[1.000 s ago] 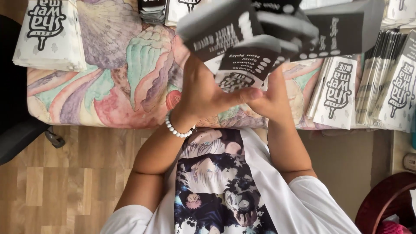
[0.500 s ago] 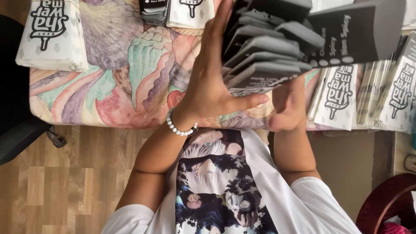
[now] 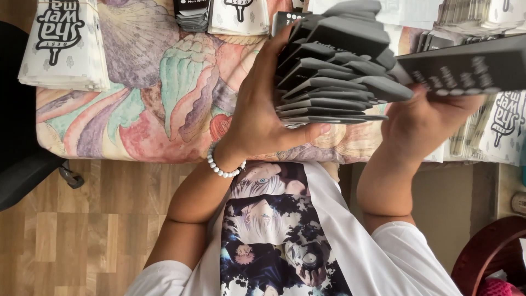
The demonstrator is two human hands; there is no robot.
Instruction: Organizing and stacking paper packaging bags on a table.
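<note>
My left hand (image 3: 257, 118) grips a fanned stack of flat dark grey paper sleeves (image 3: 329, 71), thumb under the bottom one and fingers up its left side. My right hand (image 3: 422, 123) holds a single dark grey sleeve (image 3: 466, 68) with white print, pulled off to the right of the stack. A white bead bracelet (image 3: 222, 169) circles my left wrist. Both hands hover over the front edge of a table covered with a colourful patterned cloth (image 3: 159, 93).
Stacks of white printed paper bags lie on the cloth at far left (image 3: 63, 46), top middle (image 3: 238, 16) and right (image 3: 501, 129). A small dark stack (image 3: 192, 15) sits at the top. A black chair (image 3: 22, 164) stands left, a dark red chair (image 3: 490, 257) at bottom right, above a wooden floor.
The loose bunch of sleeves has been gathered into one neat fanned stack in my left hand. My right hand has drawn one sleeve away to the right.
</note>
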